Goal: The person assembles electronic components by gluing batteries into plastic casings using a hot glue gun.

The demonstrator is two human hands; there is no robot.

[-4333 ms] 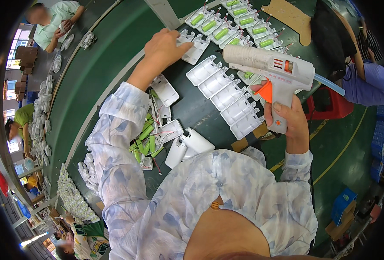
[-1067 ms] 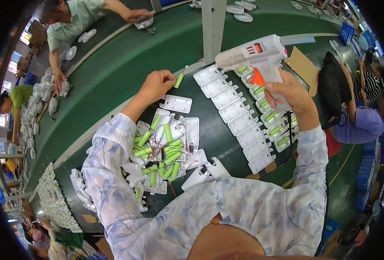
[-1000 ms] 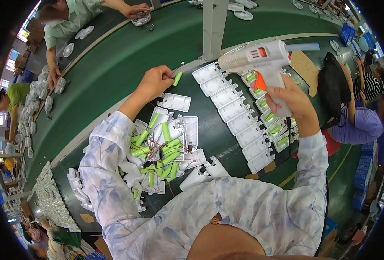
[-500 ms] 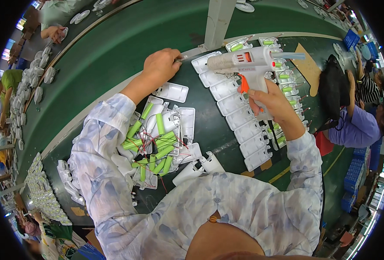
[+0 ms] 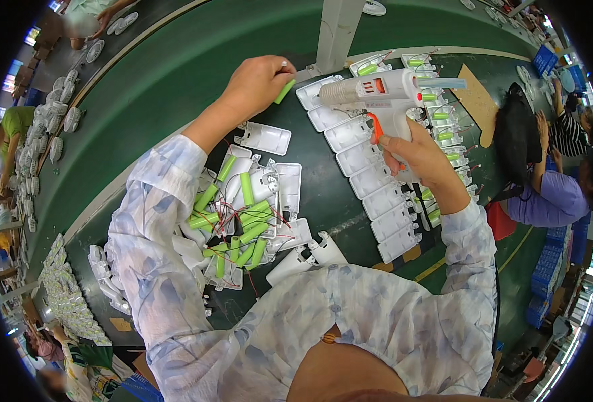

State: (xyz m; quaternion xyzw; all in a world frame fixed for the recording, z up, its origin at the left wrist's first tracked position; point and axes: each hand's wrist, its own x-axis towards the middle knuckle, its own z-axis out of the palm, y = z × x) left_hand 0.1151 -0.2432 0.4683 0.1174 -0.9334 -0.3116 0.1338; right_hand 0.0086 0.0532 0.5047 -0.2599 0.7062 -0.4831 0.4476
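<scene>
My left hand [image 5: 259,84] is closed on a green cylindrical battery [image 5: 285,91], its lower end showing below my fingers. This hand is beyond the loose pile, left of the foremost white casing in the row. In my right hand [image 5: 417,157] is a white hot glue gun [image 5: 393,100] with an orange trigger, a glue stick [image 5: 443,84] jutting from its back. Its nozzle points left, above a row of white plastic casings [image 5: 366,181]. Below my left forearm lies a heap of green batteries [image 5: 253,214] with red and black wires, mixed with white casings [image 5: 289,187].
A second row of casings holding green batteries [image 5: 440,115] runs along the right. Beyond the table edge stands a metal post [image 5: 338,33] beside a green belt [image 5: 196,74]. A brown board [image 5: 474,100] and a black bag [image 5: 516,134] lie right. Other people work around.
My left hand has moved slightly forward and right and turned, so the green side of the battery now shows. The glue gun and right hand have hardly moved.
</scene>
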